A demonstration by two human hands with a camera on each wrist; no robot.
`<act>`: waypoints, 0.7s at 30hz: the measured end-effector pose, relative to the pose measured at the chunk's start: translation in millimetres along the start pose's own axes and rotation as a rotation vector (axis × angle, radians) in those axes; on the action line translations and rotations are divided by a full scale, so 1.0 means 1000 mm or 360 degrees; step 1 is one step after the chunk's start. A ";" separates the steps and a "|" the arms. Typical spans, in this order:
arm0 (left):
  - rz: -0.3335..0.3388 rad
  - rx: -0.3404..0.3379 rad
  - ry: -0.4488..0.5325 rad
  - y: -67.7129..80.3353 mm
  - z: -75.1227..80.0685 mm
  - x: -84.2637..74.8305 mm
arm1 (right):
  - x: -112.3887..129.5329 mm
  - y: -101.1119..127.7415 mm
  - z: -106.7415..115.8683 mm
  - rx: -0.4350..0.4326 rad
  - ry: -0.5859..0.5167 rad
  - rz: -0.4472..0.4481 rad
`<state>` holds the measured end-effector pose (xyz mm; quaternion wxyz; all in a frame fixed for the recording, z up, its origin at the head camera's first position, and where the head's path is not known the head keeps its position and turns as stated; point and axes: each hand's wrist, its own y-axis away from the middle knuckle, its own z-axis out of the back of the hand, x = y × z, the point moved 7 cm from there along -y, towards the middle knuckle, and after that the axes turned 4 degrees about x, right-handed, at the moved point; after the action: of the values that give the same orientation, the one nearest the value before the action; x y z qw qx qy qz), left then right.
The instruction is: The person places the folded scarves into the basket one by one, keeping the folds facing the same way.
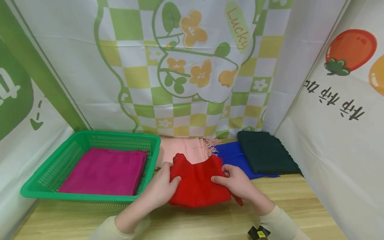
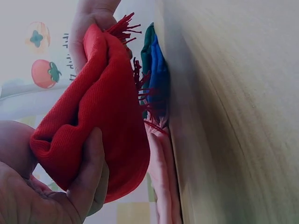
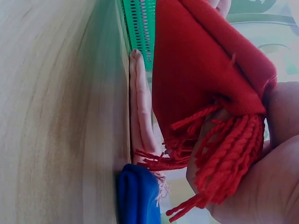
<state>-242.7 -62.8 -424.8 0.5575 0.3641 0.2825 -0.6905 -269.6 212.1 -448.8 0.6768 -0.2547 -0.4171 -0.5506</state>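
Observation:
A folded red scarf [image 1: 199,186] with twisted fringe hangs between both hands, lifted above the wooden table. My left hand [image 1: 163,183] grips its left side, thumb on the near face and fingers behind. On the right side my right hand [image 1: 234,180] pinches the scarf the same way, beside the fringed end. In the left wrist view the red scarf [image 2: 103,116] shows thick folded layers, with the table well apart from it. The red fringe [image 3: 229,149] dangles over the right hand's fingers in the right wrist view.
A green plastic basket [image 1: 93,196] at the left holds a folded magenta scarf [image 1: 105,171]. Behind the hands lie a pink fringed scarf [image 1: 183,148], a blue scarf [image 1: 234,155] and a dark green scarf [image 1: 267,151]. Printed cloth walls [image 1: 192,116] enclose the wooden table [image 1: 294,200].

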 end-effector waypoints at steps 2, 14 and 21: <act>0.0014 0.0003 0.0007 0.001 0.002 -0.001 | 0.001 0.001 0.000 0.0001 -0.0033 0.0004; -0.0010 0.0012 -0.0001 0.000 0.012 -0.007 | 0.013 0.007 0.002 -0.0034 -0.0076 0.0064; -0.0039 0.0028 0.0052 -0.002 0.017 -0.007 | 0.018 0.007 -0.003 0.0007 -0.0205 0.0051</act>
<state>-246.7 -72.2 -409.0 0.5412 0.3766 0.2899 -0.6937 -261.8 202.4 -434.5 0.6578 -0.2949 -0.4569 -0.5211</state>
